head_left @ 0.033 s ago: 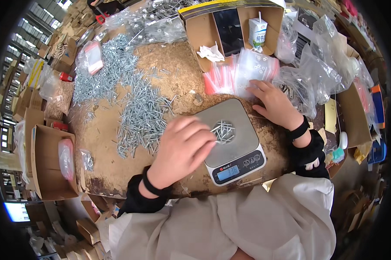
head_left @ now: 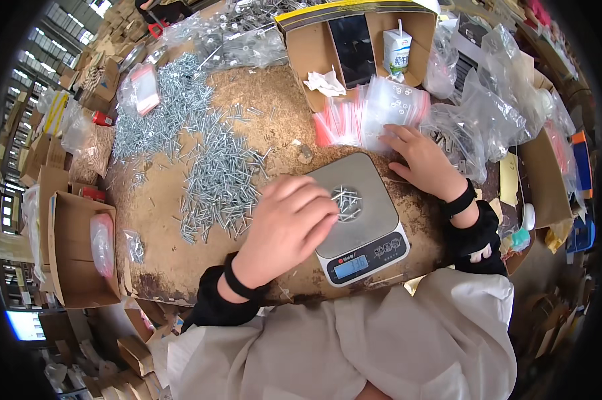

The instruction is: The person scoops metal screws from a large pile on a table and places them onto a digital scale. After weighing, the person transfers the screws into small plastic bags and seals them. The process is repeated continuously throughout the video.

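Observation:
Over the left part of a digital kitchen scale (head_left: 371, 233), my left hand (head_left: 287, 223) hovers with fingers curled together. Its fingertips are turned away, so whatever they hold is hidden. A small pile of silvery screws (head_left: 347, 202) lies on the metal plate, just right of that hand. My right hand (head_left: 421, 160) rests beyond the scale's right side, fingers stretched onto clear zip bags (head_left: 391, 110) with red edges. To the left, a large heap of loose screws (head_left: 221, 177) spreads over the worn brown tabletop (head_left: 157, 227).
At the back, an open cardboard box (head_left: 307, 50) holds a phone (head_left: 353, 50), a drink carton (head_left: 397, 50) and crumpled tissue (head_left: 325, 83). Clear plastic bags (head_left: 487, 120) crowd the right. Another carton (head_left: 81, 267) stands at the left edge, near a small bag of screws (head_left: 134, 247).
My left hand has shifted slightly right, over the scale plate toward the small pile. My right hand stays put on the bags.

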Available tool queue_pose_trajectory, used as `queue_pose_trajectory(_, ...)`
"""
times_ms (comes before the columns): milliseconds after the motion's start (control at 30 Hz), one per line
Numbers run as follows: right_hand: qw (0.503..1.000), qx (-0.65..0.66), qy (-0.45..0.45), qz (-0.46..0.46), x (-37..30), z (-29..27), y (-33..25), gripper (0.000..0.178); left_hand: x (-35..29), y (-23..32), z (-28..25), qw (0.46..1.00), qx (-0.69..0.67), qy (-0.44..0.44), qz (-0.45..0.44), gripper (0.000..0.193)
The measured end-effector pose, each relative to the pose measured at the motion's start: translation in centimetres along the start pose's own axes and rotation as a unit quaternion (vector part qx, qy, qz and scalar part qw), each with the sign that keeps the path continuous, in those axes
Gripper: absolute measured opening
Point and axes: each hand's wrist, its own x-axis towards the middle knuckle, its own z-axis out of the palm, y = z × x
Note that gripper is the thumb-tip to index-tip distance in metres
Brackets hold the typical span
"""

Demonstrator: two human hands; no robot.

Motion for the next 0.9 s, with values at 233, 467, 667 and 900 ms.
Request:
queue_pose_trajectory(233, 0.997, 0.060, 0.047, -0.033, 0.0, -1.6, 0.5, 0.030, 0.0, -0.4, -0.3, 0.996, -0.043, 0.033, -0.068, 0.037)
queue_pose_trajectory(467, 0.976, 0.062, 0.024, 0.208, -4.9, -7.5, -1.3, 0.024, -3.9, -3.4, -1.7, 0.971, -0.062, 0.175, -0.148, 0.029)
queue_pose_trajectory(667, 0.969, 0.010, 0.007, 0.245, -8.8, -5.3, -2.0, 0.030, -3.8, -3.2, -1.9, 0.979, 0.008, 0.163, -0.123, 0.017)
queue_pose_trajectory(900, 0.976, -0.049, 0.032, 0.208, -8.3, -3.5, -1.2, 0.026, -3.8, -3.0, -1.7, 0.987, 0.027, 0.141, -0.075, 0.014)
